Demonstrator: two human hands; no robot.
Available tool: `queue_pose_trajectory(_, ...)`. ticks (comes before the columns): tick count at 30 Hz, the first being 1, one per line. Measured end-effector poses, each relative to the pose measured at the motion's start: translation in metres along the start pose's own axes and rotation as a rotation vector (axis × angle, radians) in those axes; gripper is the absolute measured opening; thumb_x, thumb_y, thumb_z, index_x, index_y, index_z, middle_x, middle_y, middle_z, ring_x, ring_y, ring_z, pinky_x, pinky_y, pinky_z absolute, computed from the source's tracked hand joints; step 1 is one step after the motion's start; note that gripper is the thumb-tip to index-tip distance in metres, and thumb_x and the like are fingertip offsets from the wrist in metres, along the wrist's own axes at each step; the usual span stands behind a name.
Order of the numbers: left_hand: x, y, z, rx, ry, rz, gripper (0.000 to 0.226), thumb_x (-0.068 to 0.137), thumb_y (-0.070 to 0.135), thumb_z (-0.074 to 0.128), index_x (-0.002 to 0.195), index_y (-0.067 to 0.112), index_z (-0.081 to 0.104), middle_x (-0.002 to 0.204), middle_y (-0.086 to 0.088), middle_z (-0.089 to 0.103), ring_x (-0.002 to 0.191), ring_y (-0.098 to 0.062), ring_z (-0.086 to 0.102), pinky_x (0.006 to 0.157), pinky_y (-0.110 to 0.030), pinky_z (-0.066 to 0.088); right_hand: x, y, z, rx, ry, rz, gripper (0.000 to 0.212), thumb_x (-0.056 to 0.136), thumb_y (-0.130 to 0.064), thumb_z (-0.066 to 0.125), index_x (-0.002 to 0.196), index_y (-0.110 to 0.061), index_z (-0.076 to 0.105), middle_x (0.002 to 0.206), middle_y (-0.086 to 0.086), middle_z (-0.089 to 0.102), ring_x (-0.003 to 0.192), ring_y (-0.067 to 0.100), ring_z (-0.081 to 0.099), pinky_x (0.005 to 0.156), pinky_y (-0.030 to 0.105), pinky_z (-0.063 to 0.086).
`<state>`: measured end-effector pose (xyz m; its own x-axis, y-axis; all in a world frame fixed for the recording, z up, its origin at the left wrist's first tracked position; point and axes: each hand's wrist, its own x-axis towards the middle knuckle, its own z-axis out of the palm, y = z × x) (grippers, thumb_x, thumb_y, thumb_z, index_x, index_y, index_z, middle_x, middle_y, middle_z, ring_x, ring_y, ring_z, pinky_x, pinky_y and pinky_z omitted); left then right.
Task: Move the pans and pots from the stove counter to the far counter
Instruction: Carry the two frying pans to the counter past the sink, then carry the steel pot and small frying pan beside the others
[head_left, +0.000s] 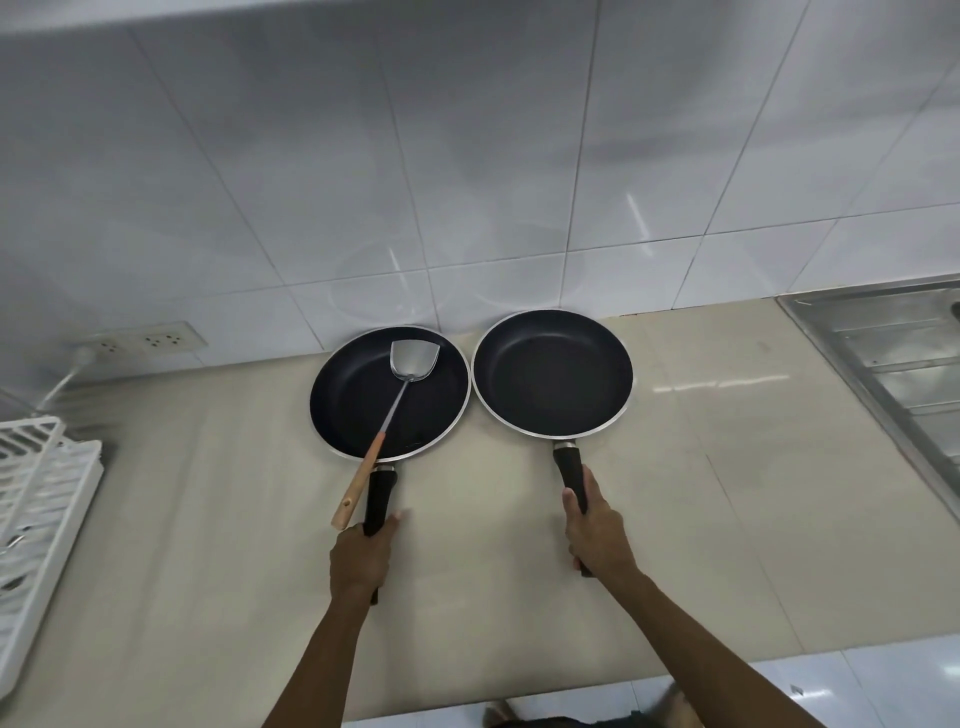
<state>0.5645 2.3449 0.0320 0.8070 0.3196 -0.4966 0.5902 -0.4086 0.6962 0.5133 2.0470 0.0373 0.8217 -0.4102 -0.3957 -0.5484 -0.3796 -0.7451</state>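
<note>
Two black non-stick frying pans stand side by side on a beige counter (208, 519), close to the tiled wall. The left pan (353, 410) holds a metal spatula (410, 364) with a wooden handle that sticks out over its rim. My left hand (361, 558) is closed around the left pan's black handle. The right pan (553, 374) has nothing in it. My right hand (595, 532) grips that pan's black handle. The two rims nearly touch.
A white dish rack (36, 519) sits at the counter's left end. A steel sink drainboard (893, 364) lies at the right. Wall sockets (140, 340) with a plugged cable are low on the tiles at left. The counter's front edge runs just below my forearms.
</note>
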Motion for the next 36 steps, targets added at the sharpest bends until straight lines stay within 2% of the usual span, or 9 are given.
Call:
queue_pose_trajectory(7,-0.007,-0.002,-0.004,-0.015,-0.017,0.000,0.045,0.088,0.048,0.071,0.069,0.008,0.063,0.057,-0.008,0.065,0.049,-0.021,0.059,0.050,-0.029,0.048,-0.009,-0.002,-0.008,0.034,0.002,-0.049,0.049,0.107,-0.034,0.046,0.152,-0.023,0.034,0.073,0.014,0.067,0.043,0.016,0.058,0.036,0.022,0.046)
queue_pose_trajectory(11,-0.022,-0.013,-0.006,-0.032,-0.016,-0.022,0.044,0.088,0.046,0.071,0.067,0.009,0.060,0.056,-0.006,0.063,0.049,-0.020,0.057,0.051,-0.029,0.045,-0.021,0.010,-0.007,0.038,-0.013,-0.062,0.031,0.106,-0.033,0.047,0.132,-0.015,0.046,0.074,0.015,0.068,0.042,0.018,0.059,0.041,0.033,0.054)
queue_pose_trajectory(16,-0.052,-0.037,-0.005,-0.073,0.057,-0.056,0.044,0.086,0.048,0.071,0.066,0.010,0.060,0.055,-0.005,0.063,0.047,-0.019,0.058,0.052,-0.028,0.046,-0.039,0.029,-0.009,0.013,-0.029,-0.069,0.025,0.104,-0.034,0.052,0.108,-0.009,0.049,0.073,0.020,0.069,0.037,0.019,0.056,0.045,0.042,0.055)
queue_pose_trajectory(19,-0.073,-0.049,0.000,-0.053,0.127,-0.070,0.039,0.089,0.044,0.069,0.071,0.010,0.063,0.055,-0.005,0.065,0.051,-0.023,0.063,0.057,-0.033,0.051,-0.050,0.038,-0.018,-0.007,-0.074,-0.090,0.025,0.102,-0.035,0.055,0.102,-0.010,0.049,0.074,0.022,0.069,0.038,0.019,0.055,0.047,0.043,0.055)
queue_pose_trajectory(22,-0.101,-0.054,0.014,0.023,0.114,-0.013,0.031,0.093,0.039,0.065,0.079,0.011,0.067,0.065,-0.006,0.071,0.062,-0.024,0.067,0.073,-0.039,0.057,-0.064,0.049,-0.029,-0.058,-0.114,-0.141,0.027,0.102,-0.040,0.055,0.105,-0.013,0.051,0.071,0.017,0.070,0.042,0.020,0.058,0.050,0.040,0.055)
queue_pose_trajectory(26,-0.163,-0.064,0.059,0.294,0.028,0.169,0.024,0.095,0.044,0.060,0.094,0.021,0.063,0.088,0.001,0.071,0.088,-0.026,0.067,0.075,-0.033,0.048,-0.090,0.082,-0.049,-0.242,-0.172,-0.296,0.027,0.103,-0.036,0.053,0.114,-0.012,0.060,0.074,0.012,0.074,0.062,0.026,0.067,0.065,0.039,0.057)
queue_pose_trajectory(28,-0.203,-0.071,0.091,0.434,-0.002,0.344,0.028,0.098,0.046,0.054,0.099,0.019,0.063,0.092,0.000,0.071,0.090,-0.025,0.067,0.075,-0.035,0.052,-0.107,0.105,-0.067,-0.376,-0.187,-0.414,0.030,0.104,-0.036,0.050,0.120,-0.015,0.064,0.089,0.006,0.078,0.079,0.025,0.071,0.071,0.034,0.055)
queue_pose_trajectory(31,-0.261,-0.083,0.143,0.594,-0.026,0.578,0.038,0.100,0.046,0.050,0.117,0.016,0.066,0.115,-0.004,0.069,0.107,-0.023,0.062,0.092,-0.037,0.049,-0.137,0.149,-0.107,-0.508,-0.195,-0.581,0.033,0.103,-0.032,0.052,0.128,-0.014,0.066,0.115,0.006,0.076,0.101,0.026,0.070,0.084,0.037,0.055)
queue_pose_trajectory(36,-0.354,-0.081,0.240,0.747,-0.137,0.853,0.060,0.101,0.056,0.041,0.145,0.017,0.050,0.151,-0.004,0.051,0.140,-0.025,0.044,0.115,-0.039,0.033,-0.181,0.246,-0.213,-0.695,0.061,-0.705,0.037,0.096,-0.028,0.067,0.126,-0.006,0.070,0.123,0.013,0.073,0.111,0.034,0.069,0.096,0.046,0.056)
